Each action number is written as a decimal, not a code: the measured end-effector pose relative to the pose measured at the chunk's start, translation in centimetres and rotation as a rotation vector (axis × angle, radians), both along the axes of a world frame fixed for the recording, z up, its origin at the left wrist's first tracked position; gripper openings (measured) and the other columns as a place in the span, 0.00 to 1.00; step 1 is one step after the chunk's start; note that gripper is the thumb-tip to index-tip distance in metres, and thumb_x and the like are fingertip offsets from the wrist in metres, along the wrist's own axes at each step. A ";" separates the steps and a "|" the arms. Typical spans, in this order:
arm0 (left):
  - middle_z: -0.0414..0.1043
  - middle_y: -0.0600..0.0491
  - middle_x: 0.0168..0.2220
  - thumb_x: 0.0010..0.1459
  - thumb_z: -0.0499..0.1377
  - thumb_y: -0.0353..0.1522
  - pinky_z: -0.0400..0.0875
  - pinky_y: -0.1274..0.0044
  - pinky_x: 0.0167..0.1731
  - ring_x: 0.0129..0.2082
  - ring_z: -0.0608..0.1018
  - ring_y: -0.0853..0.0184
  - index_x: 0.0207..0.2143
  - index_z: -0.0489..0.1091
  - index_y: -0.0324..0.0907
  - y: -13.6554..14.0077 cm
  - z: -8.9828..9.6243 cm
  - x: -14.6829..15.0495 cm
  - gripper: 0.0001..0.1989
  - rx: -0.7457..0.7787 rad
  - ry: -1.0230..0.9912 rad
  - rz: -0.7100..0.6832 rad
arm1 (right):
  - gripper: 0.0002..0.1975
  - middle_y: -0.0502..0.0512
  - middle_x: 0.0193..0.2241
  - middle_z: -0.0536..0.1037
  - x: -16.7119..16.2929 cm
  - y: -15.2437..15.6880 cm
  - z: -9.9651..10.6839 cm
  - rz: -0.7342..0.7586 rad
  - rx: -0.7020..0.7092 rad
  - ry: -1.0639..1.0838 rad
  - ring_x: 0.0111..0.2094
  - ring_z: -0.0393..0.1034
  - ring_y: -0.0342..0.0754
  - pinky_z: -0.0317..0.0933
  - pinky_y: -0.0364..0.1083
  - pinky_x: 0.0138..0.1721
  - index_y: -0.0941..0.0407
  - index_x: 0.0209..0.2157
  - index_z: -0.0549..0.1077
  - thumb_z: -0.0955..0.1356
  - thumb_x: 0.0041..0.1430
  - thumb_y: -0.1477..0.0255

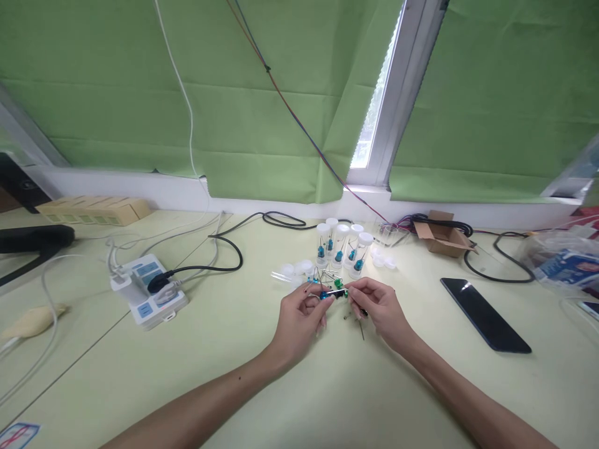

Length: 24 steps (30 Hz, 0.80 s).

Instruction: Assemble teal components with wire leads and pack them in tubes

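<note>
My left hand (pixel 299 315) is closed, its thumb and forefinger pinching a small blue part (pixel 324 295). A thin silver rod (pixel 336 291) spans from that part toward my right hand (pixel 377 305). The right fingertips pinch near the rod's far end, by a small green piece (pixel 346 292); exactly what they grip is partly hidden. Just beyond the hands lie more small green parts (pixel 337 283) and loose thin rods. Several clear tubes with white caps (pixel 342 231) stand upright behind, holding blue parts. A thin dark rod (pixel 362 330) shows below my right fingers.
White caps (pixel 384 258) lie right of the tubes. A power strip (pixel 154 293) with plugs and cables stands at the left. To the right are a black phone (pixel 486 316), a small open cardboard box (pixel 444 240) and a plastic bag (pixel 561 259). Black cables run along the back.
</note>
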<state>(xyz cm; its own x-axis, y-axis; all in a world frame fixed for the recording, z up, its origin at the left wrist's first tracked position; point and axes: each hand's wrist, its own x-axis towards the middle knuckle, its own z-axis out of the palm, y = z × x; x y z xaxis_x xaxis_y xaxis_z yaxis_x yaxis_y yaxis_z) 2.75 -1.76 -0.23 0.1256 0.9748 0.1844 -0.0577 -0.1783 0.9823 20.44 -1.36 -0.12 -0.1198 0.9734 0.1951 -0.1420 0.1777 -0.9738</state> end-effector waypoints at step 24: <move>0.69 0.52 0.31 0.59 0.60 0.35 0.68 0.80 0.20 0.20 0.71 0.73 0.40 0.75 0.40 0.2 -1.1 -0.6 0.09 0.329 0.245 0.028 | 0.19 0.47 0.19 0.68 0.1 0.0 0.3 -0.012 -0.003 -0.048 0.17 0.59 0.40 0.55 0.42 0.21 0.57 0.25 0.70 0.70 0.56 0.56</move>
<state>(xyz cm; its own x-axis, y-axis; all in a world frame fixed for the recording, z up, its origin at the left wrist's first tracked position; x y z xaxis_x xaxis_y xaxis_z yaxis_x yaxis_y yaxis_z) 2.12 -1.52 -1.33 0.1786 0.8726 0.4546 0.1805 -0.4833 0.8567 20.58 -1.36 0.19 -0.1178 0.9753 0.1867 -0.0926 0.1764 -0.9800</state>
